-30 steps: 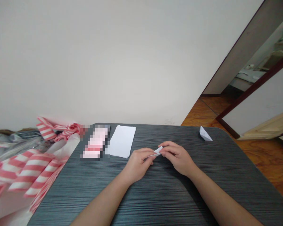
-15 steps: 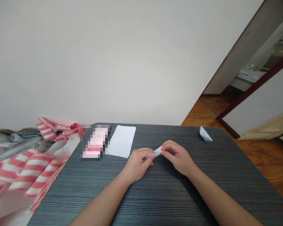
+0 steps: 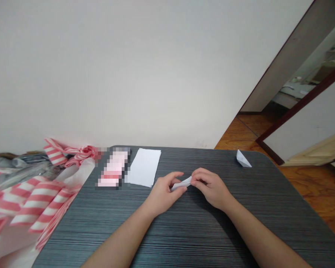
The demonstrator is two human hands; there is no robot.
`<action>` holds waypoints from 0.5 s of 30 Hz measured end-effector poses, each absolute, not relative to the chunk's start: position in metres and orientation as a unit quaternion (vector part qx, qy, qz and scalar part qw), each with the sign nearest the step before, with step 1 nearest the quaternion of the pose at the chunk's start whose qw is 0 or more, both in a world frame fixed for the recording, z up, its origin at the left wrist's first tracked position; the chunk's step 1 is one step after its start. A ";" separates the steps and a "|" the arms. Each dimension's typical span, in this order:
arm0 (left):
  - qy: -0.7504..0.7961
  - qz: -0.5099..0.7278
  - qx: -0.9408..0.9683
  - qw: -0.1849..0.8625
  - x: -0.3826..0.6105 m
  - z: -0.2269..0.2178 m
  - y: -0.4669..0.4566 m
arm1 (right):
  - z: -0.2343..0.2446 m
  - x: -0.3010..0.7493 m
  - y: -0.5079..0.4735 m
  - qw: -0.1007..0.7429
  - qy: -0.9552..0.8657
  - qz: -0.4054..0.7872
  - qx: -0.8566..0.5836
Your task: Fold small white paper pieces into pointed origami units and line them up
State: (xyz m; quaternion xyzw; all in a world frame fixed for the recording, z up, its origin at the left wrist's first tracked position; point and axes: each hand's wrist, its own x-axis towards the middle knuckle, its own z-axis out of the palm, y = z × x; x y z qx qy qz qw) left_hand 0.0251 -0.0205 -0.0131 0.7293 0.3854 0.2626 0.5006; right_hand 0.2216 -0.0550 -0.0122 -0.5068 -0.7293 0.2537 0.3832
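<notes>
A small folded piece of white paper (image 3: 182, 184) is pinched between both hands above the dark striped table (image 3: 190, 230). My left hand (image 3: 164, 193) grips its left end with fingers curled. My right hand (image 3: 209, 187) grips its right end, fingertips pressed together. A stack of white paper sheets (image 3: 144, 167) lies flat just left of my hands. A finished folded white paper shape (image 3: 242, 159) stands at the table's far right corner.
A pink and white blurred item (image 3: 113, 168) lies beside the paper stack. Red-and-white striped plastic bags (image 3: 30, 201) cover the left edge. A white wall stands behind the table; wooden floor and a doorway are to the right.
The folded paper has dropped slightly and lies flatter between the hands. My left index finger has lifted above it. Both hands stay in the same spot.
</notes>
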 end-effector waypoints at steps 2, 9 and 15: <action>0.386 0.245 0.733 0.504 0.025 -0.013 -0.020 | -0.013 0.220 -0.055 0.381 -0.733 0.265 -0.497; 0.386 0.251 0.719 0.520 0.025 -0.016 -0.021 | -0.028 0.216 -0.059 0.432 -0.635 0.406 -0.495; 0.366 0.263 0.701 0.553 0.025 -0.014 -0.020 | -0.025 0.217 -0.059 0.365 -0.643 0.422 -0.525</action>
